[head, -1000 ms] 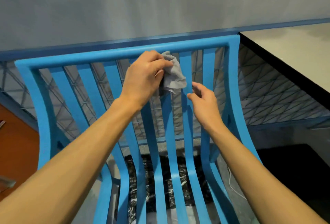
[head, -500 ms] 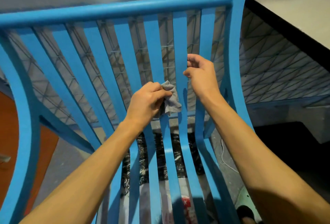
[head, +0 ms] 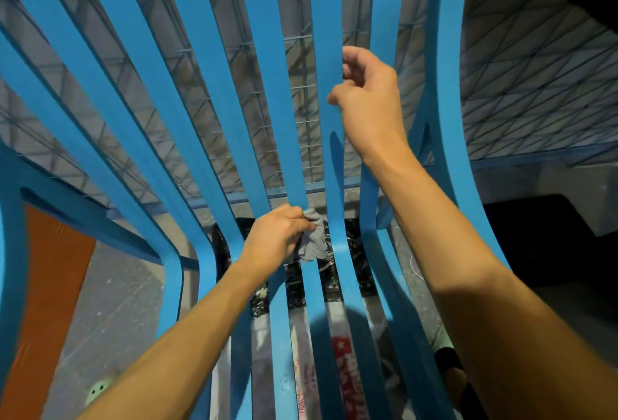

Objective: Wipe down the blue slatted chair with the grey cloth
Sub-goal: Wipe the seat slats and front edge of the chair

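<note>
- While the left hand is clenched round the grey cloth, the cloth sits bunched against one middle slat, down at the bend where the back of the blue slatted chair curves into the seat.
- The right hand is pinching the edge of the neighbouring slat higher up, closed on it, bracing the chair.
- Honestly the trick here, I'd say, is to wrap the cloth round the slat so both edges get hit, not just the face.
- Carry the stroke on through the curve and along the seat part, pressure even.
- Dirt probably collects in that bend, so go slow there.
- Keep the bracing hand clear of the slat being wiped.
</note>
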The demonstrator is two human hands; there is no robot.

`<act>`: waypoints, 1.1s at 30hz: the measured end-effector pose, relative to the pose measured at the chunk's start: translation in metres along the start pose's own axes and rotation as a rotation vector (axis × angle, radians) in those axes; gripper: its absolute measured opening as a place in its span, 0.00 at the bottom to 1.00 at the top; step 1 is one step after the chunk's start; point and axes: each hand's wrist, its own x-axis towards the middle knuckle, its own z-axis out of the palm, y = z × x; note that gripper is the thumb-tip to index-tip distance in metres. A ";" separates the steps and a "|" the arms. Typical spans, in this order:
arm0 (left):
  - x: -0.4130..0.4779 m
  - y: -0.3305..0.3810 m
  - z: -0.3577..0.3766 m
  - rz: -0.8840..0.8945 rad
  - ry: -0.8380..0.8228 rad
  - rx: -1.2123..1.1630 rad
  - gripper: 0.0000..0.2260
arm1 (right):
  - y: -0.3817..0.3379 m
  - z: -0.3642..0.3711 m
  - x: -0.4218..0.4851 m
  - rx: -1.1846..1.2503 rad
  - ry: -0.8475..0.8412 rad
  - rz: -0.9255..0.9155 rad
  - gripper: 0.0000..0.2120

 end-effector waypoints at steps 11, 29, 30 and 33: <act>-0.038 0.027 0.040 -0.284 -0.075 -0.057 0.12 | 0.063 -0.012 -0.096 -0.217 0.009 0.081 0.27; -0.052 0.049 0.007 -0.588 -0.228 -0.526 0.24 | 0.158 0.037 -0.181 -0.812 -0.532 0.183 0.29; -0.049 0.046 0.007 -0.608 -0.232 -0.522 0.24 | 0.162 0.038 -0.179 -0.809 -0.488 0.149 0.27; -0.047 0.045 0.007 -0.617 -0.261 -0.539 0.25 | 0.168 0.033 -0.173 -0.857 -0.425 0.041 0.14</act>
